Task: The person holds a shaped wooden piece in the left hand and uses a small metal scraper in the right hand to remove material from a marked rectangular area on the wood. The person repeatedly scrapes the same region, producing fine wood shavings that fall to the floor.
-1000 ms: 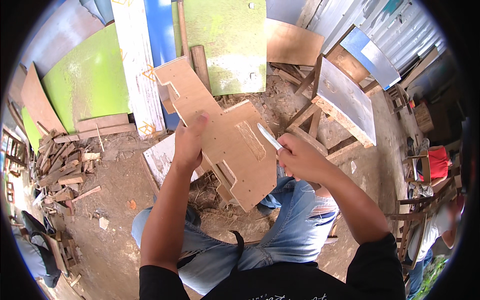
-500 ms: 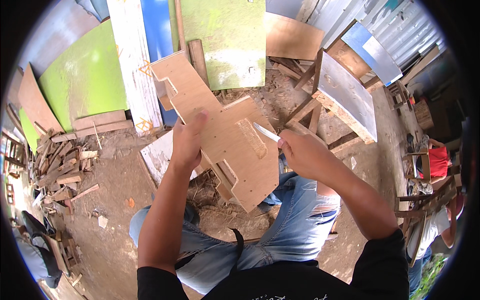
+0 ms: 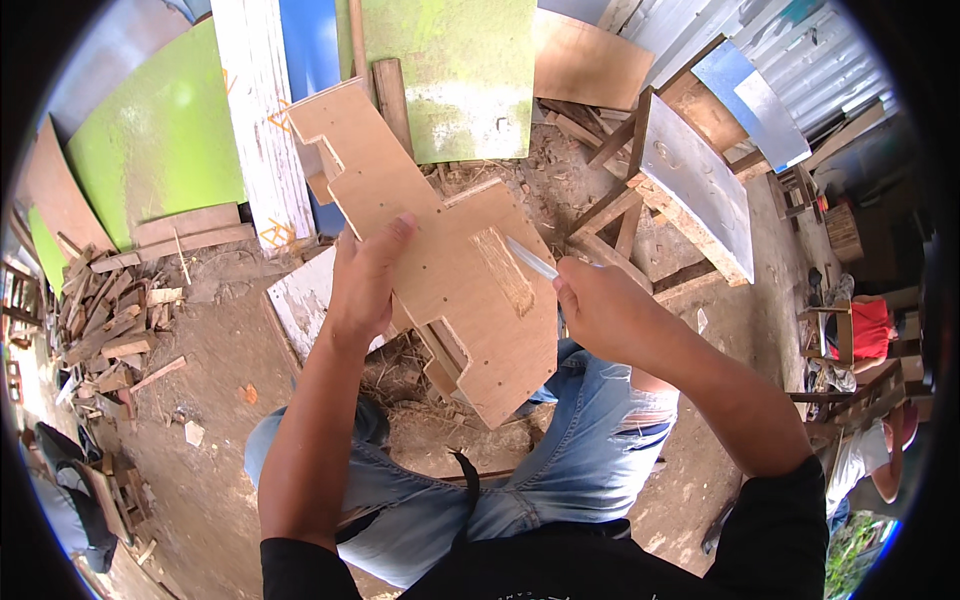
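A plywood piece (image 3: 420, 255) with stepped edges and small nail heads is held tilted over my knees. My left hand (image 3: 370, 270) grips its left edge, thumb on the top face, the other fingers hidden beneath. Closed around a knife's handle, my right hand (image 3: 605, 300) is at the right edge of the plywood. The knife's pale blade (image 3: 530, 257) lies beside a rough, scraped rectangular patch (image 3: 503, 270) on the top face; whether it touches the wood I cannot tell.
A heap of wood scraps (image 3: 115, 325) lies at the left. Green boards (image 3: 155, 150) and a white plank (image 3: 255, 120) lean at the back. A wooden frame with a grey top (image 3: 695, 185) stands at the right. Two people, one near a red cloth (image 3: 872, 328), are at the far right.
The plywood and my left hand have shifted slightly left. The knife tip has moved a little down along the rough patch's right edge, still in my right hand.
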`<action>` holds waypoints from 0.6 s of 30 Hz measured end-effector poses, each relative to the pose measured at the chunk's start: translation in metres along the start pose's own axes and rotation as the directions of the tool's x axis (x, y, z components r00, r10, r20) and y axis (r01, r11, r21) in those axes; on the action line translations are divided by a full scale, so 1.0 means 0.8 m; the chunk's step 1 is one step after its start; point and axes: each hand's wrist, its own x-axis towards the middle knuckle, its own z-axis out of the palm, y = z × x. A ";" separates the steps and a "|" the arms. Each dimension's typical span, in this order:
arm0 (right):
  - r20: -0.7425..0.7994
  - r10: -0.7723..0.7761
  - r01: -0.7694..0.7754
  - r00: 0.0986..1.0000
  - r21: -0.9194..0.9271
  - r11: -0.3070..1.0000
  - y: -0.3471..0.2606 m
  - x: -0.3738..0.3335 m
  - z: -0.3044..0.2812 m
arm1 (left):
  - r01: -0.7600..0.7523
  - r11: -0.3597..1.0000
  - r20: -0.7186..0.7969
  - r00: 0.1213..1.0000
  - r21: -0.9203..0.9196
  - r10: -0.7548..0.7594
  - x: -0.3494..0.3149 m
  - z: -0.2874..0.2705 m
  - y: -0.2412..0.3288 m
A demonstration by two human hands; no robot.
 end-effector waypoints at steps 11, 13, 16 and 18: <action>0.515 0.156 -0.425 0.843 0.458 0.781 0.018 0.024 -0.040 | 0.009 0.999 -0.018 1.000 -0.048 -0.010 0.013 -0.008 0.002; 0.554 0.129 -0.472 0.822 0.538 0.699 0.021 0.023 -0.039 | 0.020 0.997 -0.022 1.000 -0.070 -0.022 0.013 -0.009 -0.002; 0.395 0.192 -0.363 0.898 0.419 0.833 0.025 0.019 -0.023 | 0.006 0.996 -0.044 0.999 -0.086 -0.010 0.014 -0.008 -0.004; 0.034 -0.033 0.025 0.999 0.218 0.976 0.024 0.016 0.000 | -0.007 0.995 -0.049 0.999 -0.096 0.002 0.014 -0.006 -0.004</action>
